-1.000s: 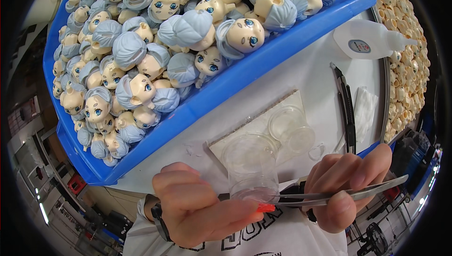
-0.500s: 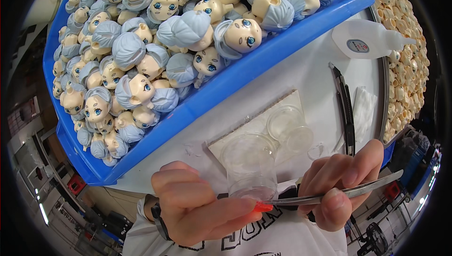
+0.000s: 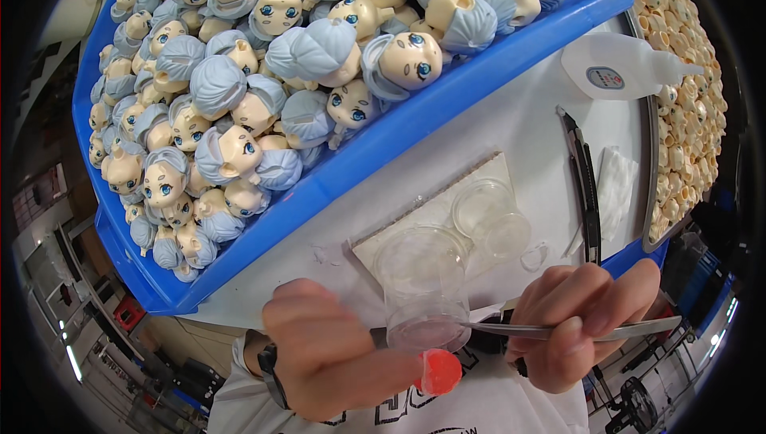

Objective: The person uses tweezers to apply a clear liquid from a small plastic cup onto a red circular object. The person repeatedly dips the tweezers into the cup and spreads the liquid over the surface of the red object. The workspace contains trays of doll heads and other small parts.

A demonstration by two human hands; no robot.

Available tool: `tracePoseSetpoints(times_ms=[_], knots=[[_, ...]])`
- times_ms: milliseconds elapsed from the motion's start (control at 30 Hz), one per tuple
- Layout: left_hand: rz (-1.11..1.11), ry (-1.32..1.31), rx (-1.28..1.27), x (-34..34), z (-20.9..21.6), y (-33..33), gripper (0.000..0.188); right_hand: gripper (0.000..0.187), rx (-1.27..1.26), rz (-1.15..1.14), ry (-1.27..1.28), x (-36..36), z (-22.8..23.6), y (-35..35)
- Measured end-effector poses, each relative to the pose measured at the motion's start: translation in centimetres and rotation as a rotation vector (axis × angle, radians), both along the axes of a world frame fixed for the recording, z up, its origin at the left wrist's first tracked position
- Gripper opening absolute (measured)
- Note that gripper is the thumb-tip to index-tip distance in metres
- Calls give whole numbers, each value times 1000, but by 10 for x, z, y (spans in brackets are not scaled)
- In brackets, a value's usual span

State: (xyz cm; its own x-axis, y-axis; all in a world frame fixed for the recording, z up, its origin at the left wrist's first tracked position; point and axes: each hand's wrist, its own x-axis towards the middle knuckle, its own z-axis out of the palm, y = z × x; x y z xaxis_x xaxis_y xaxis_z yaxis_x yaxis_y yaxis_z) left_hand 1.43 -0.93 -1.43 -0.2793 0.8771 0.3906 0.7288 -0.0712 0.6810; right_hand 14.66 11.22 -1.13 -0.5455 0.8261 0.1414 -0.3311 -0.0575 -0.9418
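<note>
My left hand (image 3: 331, 362), blurred, has its fingers curled, with a round red piece (image 3: 442, 372) at its fingertip. I cannot tell whether the piece is pinched or worn there. My right hand (image 3: 578, 318) grips slim, silver tweezers (image 3: 638, 328) with their pointed tip toward the left. That tip appears beside a clear plastic cup (image 3: 423, 282) between my hands. A smaller clear cup (image 3: 507, 234) is close behind it, by a flat off-white slab (image 3: 495, 175).
A blue bin (image 3: 335, 187) full of doll heads with pale blue hair fills the far left. Toward the right lie a black craft knife (image 3: 586, 187), a folded white wipe (image 3: 619, 187) and a white squeeze bottle (image 3: 618, 65). A tray of beige doll parts (image 3: 690, 107) stands beyond.
My left hand has turned and moved slightly down, so the red piece shows its round face. The tweezers have come away from it, and their tip is a little higher.
</note>
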Motion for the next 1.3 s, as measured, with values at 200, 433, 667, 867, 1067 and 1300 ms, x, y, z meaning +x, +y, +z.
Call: tracePoseSetpoints(times_ms=[200,433,667,867,1067,1300], knots=[[108,-66,-16,6,-1,2,33,26,-84,21,17,1,1,-1],[68,-219,-96,2,5,2,32,29,-160,69,123,12,2,6],[28,-365,-205,-10,13,3,34,27,-123,132,87,8,-2,6],[83,-323,-166,-7,11,3,36,27,-133,123,104,5,-1,6],[155,-73,-41,-2,10,2,35,30,-58,175,145,7,-2,9],[23,90,-143,-14,21,-10,25,25,273,391,74,6,17,28]])
